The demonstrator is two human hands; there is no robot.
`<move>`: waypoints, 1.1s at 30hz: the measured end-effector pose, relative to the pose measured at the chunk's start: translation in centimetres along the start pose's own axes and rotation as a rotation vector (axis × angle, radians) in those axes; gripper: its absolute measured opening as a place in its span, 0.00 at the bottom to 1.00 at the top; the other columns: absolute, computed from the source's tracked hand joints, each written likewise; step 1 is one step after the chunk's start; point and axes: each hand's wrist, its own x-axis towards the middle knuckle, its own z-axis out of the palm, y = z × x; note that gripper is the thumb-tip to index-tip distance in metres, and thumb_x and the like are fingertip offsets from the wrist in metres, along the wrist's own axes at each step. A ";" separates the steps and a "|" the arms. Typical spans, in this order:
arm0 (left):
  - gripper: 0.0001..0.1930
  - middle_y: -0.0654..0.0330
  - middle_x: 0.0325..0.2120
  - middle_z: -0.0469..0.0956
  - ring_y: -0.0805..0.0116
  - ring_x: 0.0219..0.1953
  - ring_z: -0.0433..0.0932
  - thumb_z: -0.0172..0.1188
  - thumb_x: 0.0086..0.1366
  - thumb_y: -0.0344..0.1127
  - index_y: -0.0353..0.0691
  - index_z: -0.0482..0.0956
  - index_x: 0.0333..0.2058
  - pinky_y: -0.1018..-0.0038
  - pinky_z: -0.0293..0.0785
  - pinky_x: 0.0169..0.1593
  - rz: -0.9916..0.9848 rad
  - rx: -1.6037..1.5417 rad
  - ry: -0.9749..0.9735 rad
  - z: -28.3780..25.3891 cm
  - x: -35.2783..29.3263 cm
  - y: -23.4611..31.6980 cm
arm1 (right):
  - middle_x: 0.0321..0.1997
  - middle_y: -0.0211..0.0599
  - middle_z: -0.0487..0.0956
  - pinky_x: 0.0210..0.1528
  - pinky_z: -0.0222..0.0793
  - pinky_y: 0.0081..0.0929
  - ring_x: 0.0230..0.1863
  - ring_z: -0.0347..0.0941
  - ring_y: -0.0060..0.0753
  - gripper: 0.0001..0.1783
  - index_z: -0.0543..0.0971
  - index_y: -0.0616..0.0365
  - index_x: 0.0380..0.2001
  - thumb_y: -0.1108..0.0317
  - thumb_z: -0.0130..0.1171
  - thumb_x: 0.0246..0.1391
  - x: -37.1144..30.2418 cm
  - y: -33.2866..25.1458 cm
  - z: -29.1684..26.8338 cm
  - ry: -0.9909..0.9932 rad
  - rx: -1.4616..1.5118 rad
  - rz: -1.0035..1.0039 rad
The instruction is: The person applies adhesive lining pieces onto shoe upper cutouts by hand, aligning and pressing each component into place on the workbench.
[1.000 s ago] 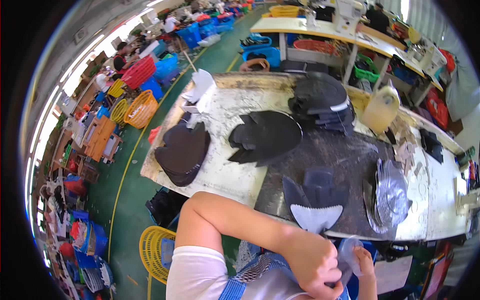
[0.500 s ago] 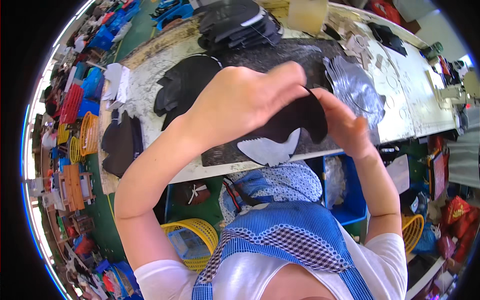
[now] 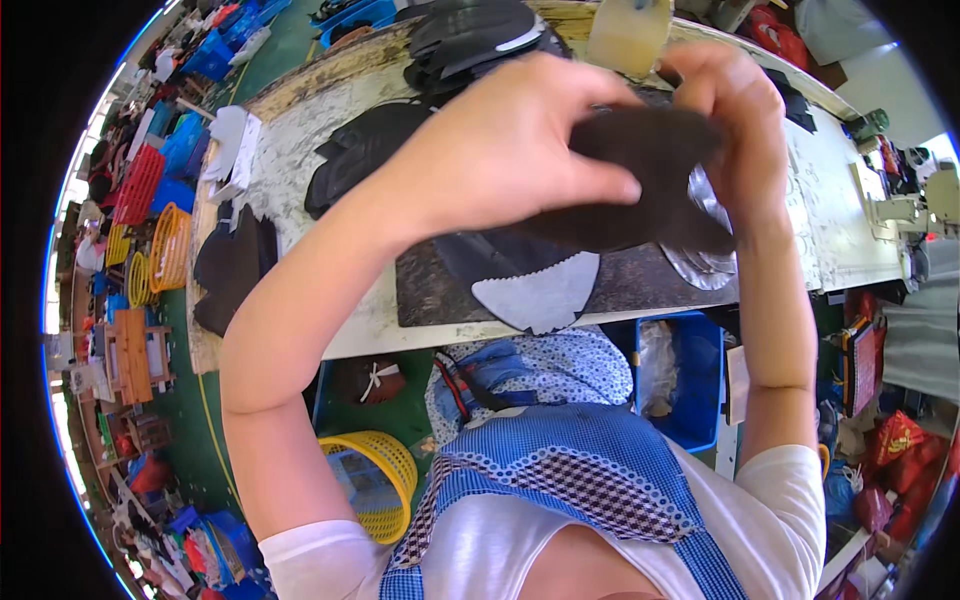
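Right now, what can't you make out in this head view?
All in the head view:
Dark piece: fine outline lost to blur.
Silver pieces: partly hidden behind the dark piece.
Yellowish jug: top cut off by the upper edge.
Right hand: blurred, so its grip is unclear.

Dark brown, almost black, there's the held piece (image 3: 640,175)! Black on the flat piece (image 3: 460,250), and look, pale grey on its zigzag-edged panel (image 3: 540,290). Shiny silver for the stacked sheets (image 3: 700,272), mottled dark brown for the board (image 3: 425,295), scuffed off-white for the bench (image 3: 845,240). Now the apron (image 3: 580,435): fine blue check, dark-and-white checkered band! White shirt (image 3: 310,545), blue-dotted white cloth (image 3: 575,370), yellow basket (image 3: 400,465), blue bin (image 3: 708,390), green floor (image 3: 205,445)!
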 end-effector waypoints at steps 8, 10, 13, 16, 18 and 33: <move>0.18 0.59 0.42 0.82 0.70 0.42 0.83 0.55 0.71 0.45 0.36 0.77 0.49 0.74 0.79 0.46 -0.357 -0.860 0.414 1.3 -2.5 -5.4 | 0.61 0.43 0.72 0.63 0.61 0.37 0.61 0.68 0.37 0.47 0.58 0.56 0.69 0.30 0.41 0.60 -8.7 7.3 4.4 0.166 1.309 0.322; 0.18 0.59 0.43 0.82 0.69 0.44 0.83 0.53 0.72 0.46 0.37 0.76 0.50 0.73 0.79 0.48 -0.394 -0.989 0.459 2.7 -4.1 -6.6 | 0.55 0.41 0.76 0.57 0.67 0.32 0.55 0.73 0.34 0.42 0.57 0.56 0.69 0.37 0.47 0.63 -9.5 7.2 5.1 0.247 1.180 0.285; 0.19 0.58 0.51 0.79 0.68 0.52 0.79 0.49 0.74 0.45 0.37 0.73 0.54 0.70 0.76 0.54 -0.390 -1.219 0.568 4.6 -5.9 -8.3 | 0.37 0.31 0.76 0.40 0.69 0.13 0.37 0.74 0.18 0.32 0.63 0.59 0.64 0.81 0.60 0.57 -9.4 6.7 5.5 0.598 0.413 0.247; 0.20 0.57 0.55 0.75 0.67 0.58 0.74 0.49 0.74 0.45 0.37 0.71 0.55 0.67 0.71 0.59 -0.334 -1.305 0.738 6.8 -8.2 -8.8 | 0.38 0.30 0.76 0.42 0.69 0.13 0.36 0.73 0.16 0.21 0.73 0.61 0.54 0.80 0.61 0.57 -9.0 7.1 6.5 0.653 0.142 0.024; 0.19 0.54 0.53 0.75 0.65 0.56 0.75 0.53 0.72 0.42 0.36 0.70 0.55 0.68 0.68 0.61 -0.295 -1.366 0.820 8.0 -9.3 -8.2 | 0.42 0.32 0.76 0.43 0.67 0.12 0.38 0.71 0.15 0.13 0.79 0.64 0.45 0.82 0.61 0.56 -9.5 5.9 7.1 0.631 0.072 0.103; 0.17 0.61 0.38 0.74 0.86 0.24 0.73 0.65 0.62 0.23 0.33 0.79 0.50 0.86 0.75 0.29 -0.413 -0.378 0.815 8.0 -14.8 -8.5 | 0.64 0.45 0.68 0.28 0.71 0.14 0.33 0.77 0.18 0.29 0.70 0.70 0.59 0.82 0.60 0.51 -10.9 5.2 7.6 0.346 0.049 0.608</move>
